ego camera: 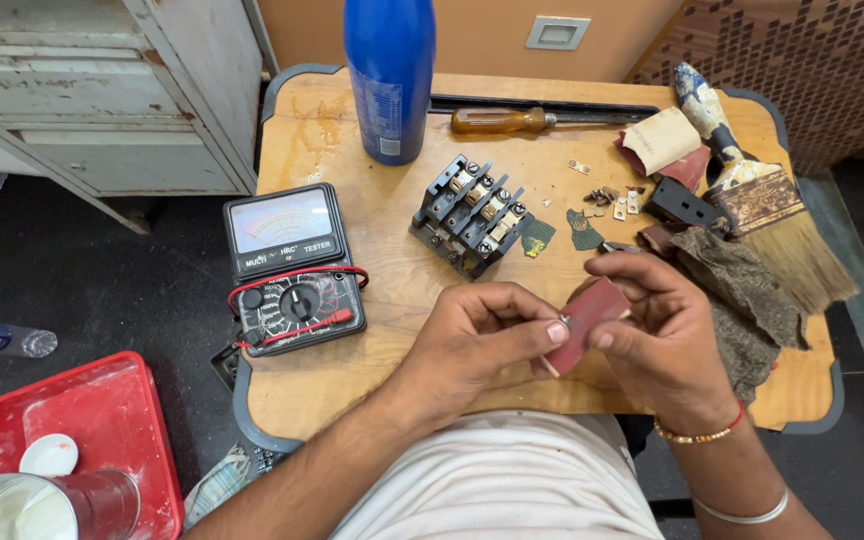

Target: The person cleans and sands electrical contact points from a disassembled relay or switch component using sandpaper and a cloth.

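My right hand point(664, 335) holds a folded strip of red sandpaper point(586, 320) over the near edge of a small wooden table point(352, 370). My left hand point(482, 335) pinches a tiny metal part against that sandpaper; the part is mostly hidden by my fingertips. A black contactor block with brass terminals point(472, 215) sits just beyond both hands. Small loose metal pieces point(607, 197) lie to its right.
An analog multimeter with red and black leads point(292, 270) lies at the left. A blue bottle point(390, 75), a wooden-handled screwdriver point(502, 121), a paintbrush point(762, 200), more sandpaper point(664, 145) and a dark rag point(742, 300) crowd the table. A red tray point(102, 420) sits on the floor.
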